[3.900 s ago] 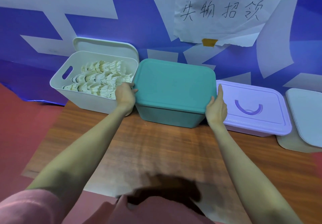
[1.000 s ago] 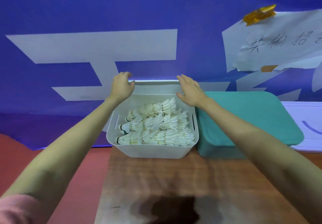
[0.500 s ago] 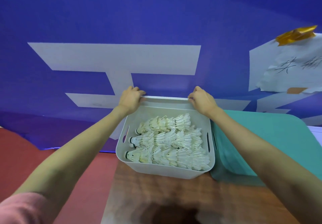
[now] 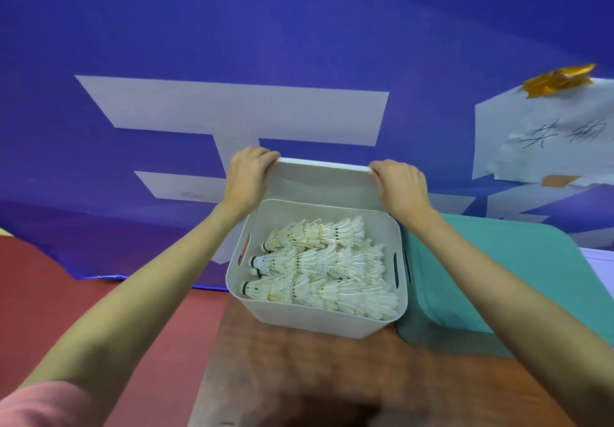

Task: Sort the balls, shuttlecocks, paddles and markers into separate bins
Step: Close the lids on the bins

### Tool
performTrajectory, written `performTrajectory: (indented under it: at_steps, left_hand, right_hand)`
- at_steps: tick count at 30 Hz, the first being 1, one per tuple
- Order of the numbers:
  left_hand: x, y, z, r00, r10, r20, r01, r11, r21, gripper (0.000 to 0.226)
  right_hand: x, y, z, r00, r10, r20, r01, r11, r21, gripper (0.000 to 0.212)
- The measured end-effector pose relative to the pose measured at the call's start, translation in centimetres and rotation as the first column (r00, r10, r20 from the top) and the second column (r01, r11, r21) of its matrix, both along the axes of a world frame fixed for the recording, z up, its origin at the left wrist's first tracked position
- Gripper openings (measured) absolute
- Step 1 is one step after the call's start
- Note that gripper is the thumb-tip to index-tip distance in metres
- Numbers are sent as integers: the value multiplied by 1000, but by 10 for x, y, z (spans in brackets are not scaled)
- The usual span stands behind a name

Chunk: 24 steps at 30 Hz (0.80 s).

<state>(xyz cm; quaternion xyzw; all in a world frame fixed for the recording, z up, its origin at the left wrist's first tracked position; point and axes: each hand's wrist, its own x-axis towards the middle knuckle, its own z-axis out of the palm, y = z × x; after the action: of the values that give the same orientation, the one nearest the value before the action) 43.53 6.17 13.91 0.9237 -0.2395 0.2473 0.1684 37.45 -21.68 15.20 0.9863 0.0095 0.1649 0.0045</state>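
Both hands — left hand [image 4: 247,174], right hand [image 4: 400,182] — are gripping the white lid's [image 4: 324,177] far corners, standing behind the shuttlecock bin [image 4: 319,322] — opening lying just nearer.

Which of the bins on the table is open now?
The white bin, at the table's left end, full of shuttlecocks; both hands hold its lid upright behind it. The teal bin beside it is covered.

Wood table [image 4: 299,370] w/ white bin [image 4: 319,318], teal bin [image 4: 471,293]
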Motion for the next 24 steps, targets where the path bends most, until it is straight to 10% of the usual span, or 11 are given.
performTrajectory:
  at_steps: [10, 24]
  left_hand:
    - [-95, 14, 4, 976, -14, 216, 44, 990, -136, 19]
    - [-191, 51, -105, 981, -192, -10, 190, 959, 211, 16]
  right_hand:
    - [-99, -1, 4, 856, 187, 481, -261, 961, 90, 14]
    - [-178, 7, -89, 886, 458, -77, -457, 889, 33, 26]
